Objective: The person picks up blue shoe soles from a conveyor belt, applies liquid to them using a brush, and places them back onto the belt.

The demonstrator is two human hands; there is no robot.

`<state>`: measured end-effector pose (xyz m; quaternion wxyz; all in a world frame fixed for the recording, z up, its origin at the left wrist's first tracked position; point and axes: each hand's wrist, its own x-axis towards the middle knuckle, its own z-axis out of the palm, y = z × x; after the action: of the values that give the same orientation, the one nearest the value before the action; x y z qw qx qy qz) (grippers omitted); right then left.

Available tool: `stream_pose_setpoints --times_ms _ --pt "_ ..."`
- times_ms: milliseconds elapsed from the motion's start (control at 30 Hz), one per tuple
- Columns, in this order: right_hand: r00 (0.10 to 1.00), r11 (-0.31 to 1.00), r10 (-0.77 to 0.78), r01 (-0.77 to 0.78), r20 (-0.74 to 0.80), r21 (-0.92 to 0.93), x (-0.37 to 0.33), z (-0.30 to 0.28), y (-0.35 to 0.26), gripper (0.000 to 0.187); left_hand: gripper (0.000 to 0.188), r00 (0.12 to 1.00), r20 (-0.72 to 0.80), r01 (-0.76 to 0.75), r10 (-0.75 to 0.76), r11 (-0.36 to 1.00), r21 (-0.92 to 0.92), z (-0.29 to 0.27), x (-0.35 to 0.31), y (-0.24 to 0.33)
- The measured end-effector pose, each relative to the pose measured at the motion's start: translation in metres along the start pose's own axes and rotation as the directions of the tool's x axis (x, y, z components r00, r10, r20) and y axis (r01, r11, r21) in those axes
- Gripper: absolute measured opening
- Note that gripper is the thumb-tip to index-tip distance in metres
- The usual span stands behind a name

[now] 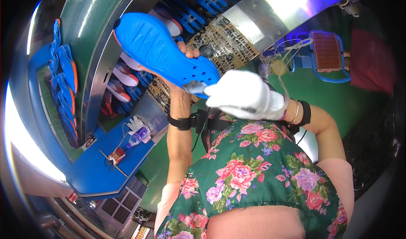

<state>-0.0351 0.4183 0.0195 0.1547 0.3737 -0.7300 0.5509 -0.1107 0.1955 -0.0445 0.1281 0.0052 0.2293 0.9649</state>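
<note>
A blue shoe sole with an orange edge is held up in front of me, its grooved face with small holes toward me. My left hand grips it from behind; its fingertips curl over the far edge and the rest of the hand is mostly hidden. My right hand, in a white glove, is closed around a brush with dark grey bristles. The bristles touch the sole near its holes, by the lower edge. The glove hides the brush handle.
Several blue soles stand on the green conveyor line at left. More blue pieces and pale shoe parts lie on racks beyond. A taped cardboard sheet covers a ledge. A purple-labelled bottle lies on a blue table.
</note>
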Motion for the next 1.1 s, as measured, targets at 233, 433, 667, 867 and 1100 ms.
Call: stream_pose_setpoints --times_ms 233,433,667,867,1100 --pt "0.987 0.969 0.16 -0.155 -0.007 0.192 0.003 -0.007 0.006 0.02 0.121 0.98 0.03 0.196 -0.195 0.979 -0.056 0.012 0.002 0.014" --pt "0.981 1.0 -0.014 0.009 0.195 0.028 -0.013 0.004 0.002 0.025 0.13 0.859 0.079 0.499 -0.506 0.862 0.093 0.005 0.012 0.025" --pt "0.973 0.987 -0.12 0.096 0.196 0.129 -0.007 -0.002 0.015 0.029 0.12 0.709 0.172 0.675 -0.684 0.729 0.117 -0.001 0.012 0.029" --pt "0.957 0.94 -0.08 -0.021 0.279 0.341 0.003 -0.008 0.019 0.024 0.109 0.781 -0.457 0.622 -0.426 0.594 0.51 0.036 0.013 0.019" --pt "0.862 0.607 0.388 -0.504 0.325 0.614 0.002 -0.022 0.018 0.015 0.106 0.695 0.112 0.708 -0.71 0.703 0.067 -0.008 0.014 0.026"
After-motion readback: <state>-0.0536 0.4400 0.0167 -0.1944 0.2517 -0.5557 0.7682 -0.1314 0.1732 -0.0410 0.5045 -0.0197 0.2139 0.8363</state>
